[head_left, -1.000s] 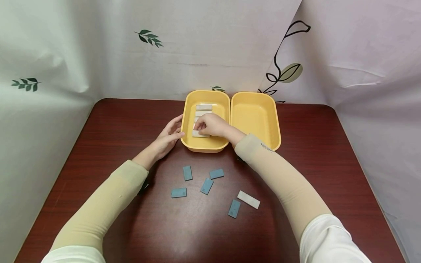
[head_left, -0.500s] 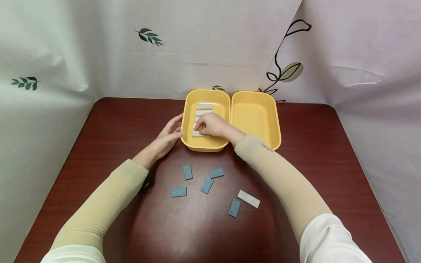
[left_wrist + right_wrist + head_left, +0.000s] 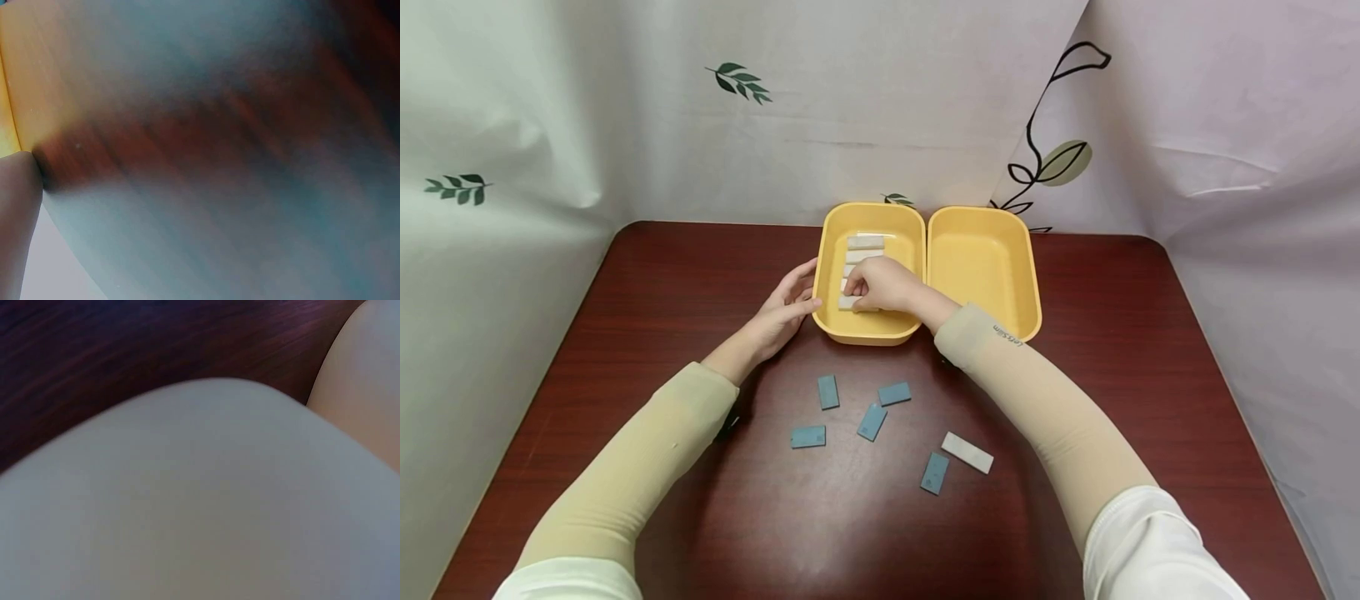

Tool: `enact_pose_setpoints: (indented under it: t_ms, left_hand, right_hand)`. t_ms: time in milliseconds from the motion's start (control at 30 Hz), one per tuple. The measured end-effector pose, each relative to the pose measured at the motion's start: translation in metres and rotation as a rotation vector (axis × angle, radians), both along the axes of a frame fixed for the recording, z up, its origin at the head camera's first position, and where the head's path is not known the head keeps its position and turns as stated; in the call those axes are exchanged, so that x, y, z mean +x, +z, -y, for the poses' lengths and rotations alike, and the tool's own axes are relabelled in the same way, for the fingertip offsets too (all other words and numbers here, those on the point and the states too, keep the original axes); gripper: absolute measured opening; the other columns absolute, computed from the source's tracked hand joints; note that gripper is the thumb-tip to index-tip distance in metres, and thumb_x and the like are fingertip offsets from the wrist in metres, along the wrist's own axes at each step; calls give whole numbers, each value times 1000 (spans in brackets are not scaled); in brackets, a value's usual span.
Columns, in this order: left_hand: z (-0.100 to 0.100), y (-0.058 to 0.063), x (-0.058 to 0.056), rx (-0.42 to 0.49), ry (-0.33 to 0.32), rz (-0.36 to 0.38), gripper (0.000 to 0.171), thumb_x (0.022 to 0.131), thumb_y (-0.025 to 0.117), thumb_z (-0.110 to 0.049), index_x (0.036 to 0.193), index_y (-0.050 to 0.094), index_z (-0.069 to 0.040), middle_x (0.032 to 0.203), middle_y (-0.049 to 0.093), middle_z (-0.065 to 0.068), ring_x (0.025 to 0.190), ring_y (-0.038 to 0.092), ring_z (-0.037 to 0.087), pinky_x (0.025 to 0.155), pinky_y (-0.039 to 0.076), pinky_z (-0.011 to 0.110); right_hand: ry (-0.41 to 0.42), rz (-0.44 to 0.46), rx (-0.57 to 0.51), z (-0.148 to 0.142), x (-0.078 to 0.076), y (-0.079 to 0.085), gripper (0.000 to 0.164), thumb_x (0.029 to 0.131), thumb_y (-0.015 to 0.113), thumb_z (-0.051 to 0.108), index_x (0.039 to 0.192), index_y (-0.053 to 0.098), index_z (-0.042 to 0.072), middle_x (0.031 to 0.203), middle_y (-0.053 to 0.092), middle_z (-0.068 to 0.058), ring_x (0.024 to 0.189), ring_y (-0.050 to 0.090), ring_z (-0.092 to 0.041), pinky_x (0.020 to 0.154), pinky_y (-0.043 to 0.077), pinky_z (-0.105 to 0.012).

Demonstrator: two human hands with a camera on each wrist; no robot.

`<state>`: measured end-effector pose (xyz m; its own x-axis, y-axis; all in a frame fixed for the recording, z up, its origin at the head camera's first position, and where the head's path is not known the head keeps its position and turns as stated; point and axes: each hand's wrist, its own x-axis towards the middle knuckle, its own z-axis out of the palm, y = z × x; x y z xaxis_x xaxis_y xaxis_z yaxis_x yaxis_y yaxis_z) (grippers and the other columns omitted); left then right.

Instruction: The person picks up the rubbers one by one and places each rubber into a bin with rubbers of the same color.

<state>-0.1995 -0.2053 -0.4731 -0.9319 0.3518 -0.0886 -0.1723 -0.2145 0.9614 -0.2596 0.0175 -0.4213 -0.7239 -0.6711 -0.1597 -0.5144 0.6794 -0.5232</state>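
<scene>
Inside the left yellow box [image 3: 904,237], white rectangular tiles [image 3: 865,242] lie in a column, one below another. My right hand [image 3: 887,285] reaches over the box's right rim and pinches the nearest white tile [image 3: 846,302] of that column, covering part of it. Against the box's left wall rests my left hand [image 3: 777,312], its fingers extended and thumb at the rim. In the left wrist view a fingertip [image 3: 19,206] meets the yellow wall [image 3: 7,119]. The right wrist view shows mostly the hand [image 3: 212,487] close up; its fingertips are hidden there.
A second yellow box [image 3: 981,262] with bare inside stands right beside the first. On the dark red table lie several blue tiles [image 3: 872,422] and one white tile [image 3: 967,452], in front of the boxes. A patterned white cloth [image 3: 865,125] hangs behind the table.
The right fingers have shifted very slightly at the nearest white tile in the box. The left hand and the loose tiles have stayed in place.
</scene>
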Motion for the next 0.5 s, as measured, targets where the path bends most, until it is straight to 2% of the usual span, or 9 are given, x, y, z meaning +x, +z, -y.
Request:
enact_pose_setpoints:
  t_ms: [500]
  left_hand:
    - [0,2,1,-8,3,11,78,101,50,7,170,20,-12,162,35,14,138,44,16,107,43,16]
  right_hand:
    - [-2,30,-28,-2,-1,1,21,89,84,8,110,80,3,103,79,-11,97,71,-20,92,57,-30]
